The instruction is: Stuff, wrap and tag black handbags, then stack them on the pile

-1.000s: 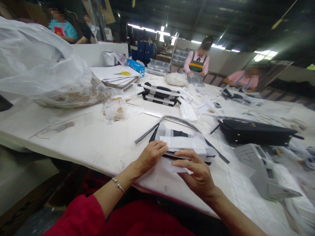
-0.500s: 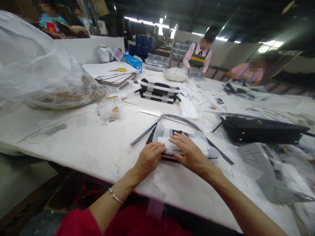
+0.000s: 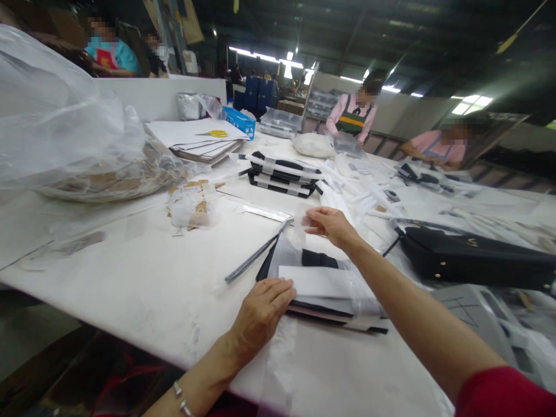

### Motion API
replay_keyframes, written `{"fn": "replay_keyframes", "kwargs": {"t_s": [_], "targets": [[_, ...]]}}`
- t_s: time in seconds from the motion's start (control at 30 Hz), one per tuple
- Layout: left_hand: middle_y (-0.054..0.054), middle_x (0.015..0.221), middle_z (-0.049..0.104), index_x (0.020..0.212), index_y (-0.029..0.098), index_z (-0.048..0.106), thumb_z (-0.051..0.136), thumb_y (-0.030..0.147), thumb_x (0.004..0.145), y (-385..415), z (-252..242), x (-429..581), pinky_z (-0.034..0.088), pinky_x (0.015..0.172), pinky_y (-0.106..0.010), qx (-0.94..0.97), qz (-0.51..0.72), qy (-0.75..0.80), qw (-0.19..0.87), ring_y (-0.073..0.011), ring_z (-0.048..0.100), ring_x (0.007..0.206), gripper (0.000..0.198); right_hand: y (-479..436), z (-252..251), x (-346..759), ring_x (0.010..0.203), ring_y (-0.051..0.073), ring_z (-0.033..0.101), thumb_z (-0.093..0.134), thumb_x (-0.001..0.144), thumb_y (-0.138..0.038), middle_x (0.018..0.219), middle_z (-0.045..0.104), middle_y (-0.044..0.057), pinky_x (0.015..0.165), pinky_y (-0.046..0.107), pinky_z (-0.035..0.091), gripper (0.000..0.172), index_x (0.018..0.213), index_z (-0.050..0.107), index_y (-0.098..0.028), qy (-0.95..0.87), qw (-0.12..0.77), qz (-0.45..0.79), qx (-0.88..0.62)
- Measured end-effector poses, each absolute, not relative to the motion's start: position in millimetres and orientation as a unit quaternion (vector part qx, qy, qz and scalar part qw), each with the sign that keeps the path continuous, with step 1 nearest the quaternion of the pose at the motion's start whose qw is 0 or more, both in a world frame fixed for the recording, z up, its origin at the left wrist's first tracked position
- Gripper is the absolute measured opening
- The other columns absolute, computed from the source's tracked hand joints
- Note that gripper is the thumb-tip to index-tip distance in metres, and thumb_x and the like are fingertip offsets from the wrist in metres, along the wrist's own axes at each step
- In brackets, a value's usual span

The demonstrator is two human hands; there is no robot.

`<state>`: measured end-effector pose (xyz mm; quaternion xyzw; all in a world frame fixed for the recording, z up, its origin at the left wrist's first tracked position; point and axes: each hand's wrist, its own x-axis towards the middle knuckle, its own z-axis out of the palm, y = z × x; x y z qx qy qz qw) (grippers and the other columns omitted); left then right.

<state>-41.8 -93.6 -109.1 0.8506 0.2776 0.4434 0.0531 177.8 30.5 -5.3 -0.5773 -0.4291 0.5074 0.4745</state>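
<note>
A black handbag (image 3: 319,259) lies flat on the table, with grey-white wrapping and a white padding strip (image 3: 321,282) across it. My left hand (image 3: 264,304) rests on the left end of that strip, fingers stretched out along its edge and thumb hidden. Above the bag's far side, my right hand (image 3: 328,225) is closed in a pinch on a translucent strip (image 3: 300,223). Beneath the bag another length of clear film (image 3: 280,359) runs toward the table's front edge. A grey-wrapped strap (image 3: 252,260) sticks out on the left.
Wrapped black bags (image 3: 282,176) are stacked behind. To the right sit a larger black bag (image 3: 469,255) and a grey tape dispenser (image 3: 473,315). Yellow scissors (image 3: 217,134) lie on white sheets (image 3: 174,134). A big plastic bag (image 3: 65,116) stands left. Other people work across the table.
My right hand has lifted off the bag and moved up and away with the translucent strip. My left hand has stayed on the bag. The whole view has shifted slightly.
</note>
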Motion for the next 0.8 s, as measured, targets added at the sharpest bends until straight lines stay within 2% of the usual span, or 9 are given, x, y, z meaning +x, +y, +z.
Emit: {"fn": "replay_keyframes", "kwargs": {"t_s": [0.1,0.33,0.47,0.57,0.67,0.73,0.8], "targets": [[-0.006,0.115,0.071,0.116,0.019,0.062,0.053,0.011,0.093,-93.3,-111.4,-41.4,0.055,0.096,-0.038,0.852,0.446,0.273,0.039,-0.0191,0.065,0.109,0.026,73.3,-9.0,174.2,0.068,0.015,0.070,0.071,0.081,-0.013,0.071,0.070,0.005,0.066,0.031,0.062,0.012,0.075,0.061,-0.015,-0.373,0.515,0.501,-0.587],[-0.007,0.113,0.072,0.118,0.020,0.062,0.051,0.012,0.093,-93.1,-111.6,-43.2,0.056,0.095,-0.039,0.852,0.448,0.268,0.043,-0.0203,0.066,0.107,0.028,120.8,-8.7,176.6,0.059,0.013,0.067,0.067,0.081,-0.007,0.062,0.067,0.002,0.061,0.028,0.060,0.013,0.074,0.059,-0.014,-0.373,0.527,0.461,-0.609],[-0.009,0.114,0.071,0.118,0.019,0.061,0.053,0.019,0.093,-94.5,-106.3,-44.1,0.056,0.095,-0.042,0.854,0.437,0.273,0.070,-0.0227,0.065,0.108,0.026,86.5,10.6,175.8,0.069,0.016,0.070,0.072,0.078,-0.011,0.071,0.071,0.005,0.071,0.032,0.061,0.010,0.076,0.063,-0.014,-0.404,0.515,0.476,-0.587],[-0.009,0.112,0.071,0.115,0.020,0.062,0.051,0.018,0.094,-95.1,-104.1,-43.9,0.055,0.096,-0.040,0.846,0.442,0.282,0.098,-0.0209,0.065,0.107,0.024,19.4,21.0,167.0,0.078,0.018,0.071,0.074,0.079,-0.025,0.081,0.074,0.004,0.079,0.033,0.059,0.011,0.083,0.067,-0.017,-0.504,0.493,0.460,-0.540],[-0.008,0.109,0.070,0.113,0.020,0.063,0.052,0.020,0.094,-94.7,-106.8,-42.7,0.055,0.094,-0.037,0.835,0.453,0.293,0.111,-0.0201,0.065,0.105,0.022,-57.6,10.1,155.5,0.078,0.020,0.071,0.070,0.083,-0.032,0.082,0.075,0.004,0.076,0.034,0.059,0.013,0.086,0.072,-0.020,-0.663,0.415,0.330,-0.528],[-0.009,0.106,0.069,0.112,0.020,0.062,0.050,0.021,0.095,-94.4,-111.1,-41.7,0.055,0.090,-0.037,0.830,0.457,0.299,0.114,-0.0206,0.065,0.101,0.021,-99.3,-10.3,149.0,0.086,0.020,0.071,0.066,0.087,-0.027,0.089,0.076,0.005,0.081,0.035,0.056,0.009,0.091,0.073,-0.023,-0.781,0.354,0.206,-0.472],[-0.009,0.103,0.069,0.111,0.019,0.060,0.049,0.021,0.094,-94.4,-115.7,-41.1,0.056,0.086,-0.038,0.823,0.462,0.310,0.120,-0.0212,0.065,0.097,0.020,-128.9,-35.1,144.0,0.095,0.020,0.070,0.062,0.090,-0.019,0.098,0.076,0.005,0.089,0.039,0.053,0.015,0.099,0.072,-0.024,-0.846,0.321,0.099,-0.414]]}}
